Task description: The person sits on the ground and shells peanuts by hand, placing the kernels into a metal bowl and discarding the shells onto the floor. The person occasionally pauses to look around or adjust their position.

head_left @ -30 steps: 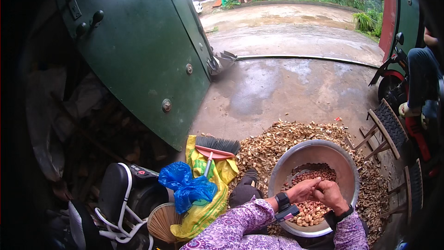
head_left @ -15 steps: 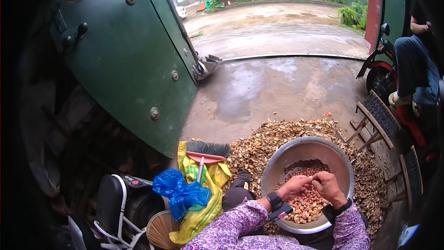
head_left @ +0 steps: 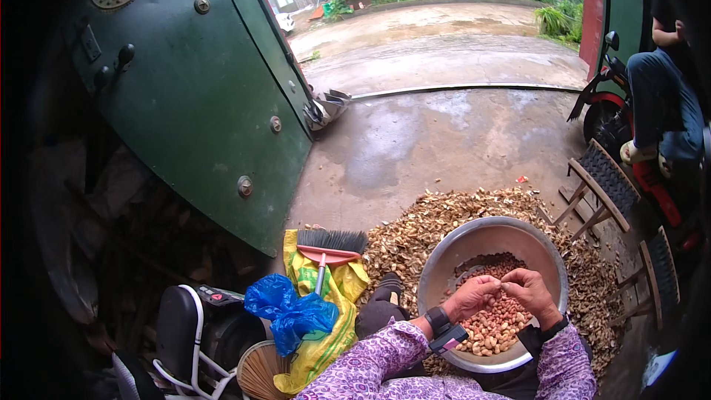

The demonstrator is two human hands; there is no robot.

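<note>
Over a wide metal basin (head_left: 438,267), my left hand (head_left: 474,298) and my right hand (head_left: 532,296) meet at the fingertips. Both are closed in a pinch, and whatever lies between the fingers is too small to make out. Inside the basin, reddish shelled peanut kernels (head_left: 503,261) cover the far side and middle. Unshelled peanuts (head_left: 485,342) lie in its near part, below my hands. Around the basin spreads a heap of broken peanut shells (head_left: 415,241).
Left of the basin lie a yellow sack (head_left: 344,326), a brush with a red head (head_left: 329,253), a blue plastic bag (head_left: 292,311) and a straw broom (head_left: 259,370). Two low woven stools (head_left: 607,181) stand at right, near a seated person (head_left: 666,96). A green door (head_left: 192,96) stands at left.
My right hand's fingers have shifted and lifted slightly at the pinch, while my left hand stays nearly in place. The view has tilted slightly.
</note>
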